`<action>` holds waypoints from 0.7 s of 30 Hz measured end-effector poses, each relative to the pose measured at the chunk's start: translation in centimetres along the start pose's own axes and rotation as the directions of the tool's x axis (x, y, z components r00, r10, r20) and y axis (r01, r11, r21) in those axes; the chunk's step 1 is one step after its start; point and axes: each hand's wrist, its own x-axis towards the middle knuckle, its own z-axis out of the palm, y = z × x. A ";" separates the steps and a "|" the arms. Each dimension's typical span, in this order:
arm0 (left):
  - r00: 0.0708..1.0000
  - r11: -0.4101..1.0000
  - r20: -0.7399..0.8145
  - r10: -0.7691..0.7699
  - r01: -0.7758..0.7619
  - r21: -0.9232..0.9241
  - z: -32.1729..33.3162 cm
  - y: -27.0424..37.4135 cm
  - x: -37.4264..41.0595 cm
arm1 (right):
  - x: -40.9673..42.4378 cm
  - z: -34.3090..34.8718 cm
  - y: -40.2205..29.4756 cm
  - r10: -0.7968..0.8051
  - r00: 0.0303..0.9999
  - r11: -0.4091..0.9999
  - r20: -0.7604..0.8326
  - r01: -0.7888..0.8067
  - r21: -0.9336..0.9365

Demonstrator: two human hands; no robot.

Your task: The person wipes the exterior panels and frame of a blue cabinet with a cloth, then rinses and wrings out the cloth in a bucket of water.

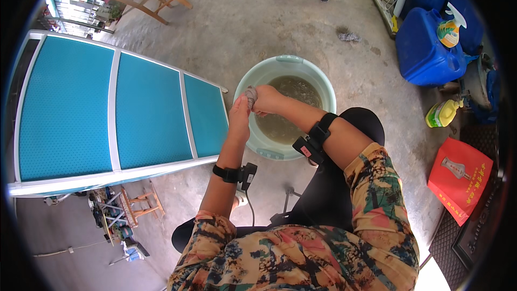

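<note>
A twisted grey cloth (251, 96) is gripped between my two hands above the left side of a pale green plastic basin (329, 89). My left hand (240, 115) holds its lower left part, with the thumb along it. Close beside it, my right hand (267, 100) is closed on the other part, over the basin. Murky water (297, 89) with some suds lies in the basin, which stands on the concrete floor. Each of my forearms wears a black strap with a small box.
A blue panelled screen with a white frame (113, 109) stands at the left. To the right are a blue jerrycan (430, 48), a spray bottle (449, 30), a yellow pump bottle (442, 114) and a red bag (460, 180). Wooden furniture (141, 4) stands at the upper left.
</note>
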 end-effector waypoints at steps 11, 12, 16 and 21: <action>0.556 -0.121 0.643 0.527 -0.699 0.705 0.3 3.9 -1.3 | -1.4 -1.1 -2.0 0.038 0.945 0.952 0.326 -0.133 0.277; 0.545 -0.144 0.662 0.514 -0.707 0.693 0.0 4.0 -1.1 | -1.5 -1.0 -2.2 0.041 0.933 0.958 0.359 -0.139 0.251; 0.582 -0.128 0.683 0.441 -0.712 0.690 -0.9 4.2 -0.6 | -2.3 -0.4 -2.8 0.061 0.883 0.988 0.464 -0.121 0.101; 0.847 -0.291 0.512 0.144 -0.458 0.840 0.3 4.4 -0.2 | -3.4 -0.1 -2.5 -0.117 0.956 0.779 0.268 0.256 -0.572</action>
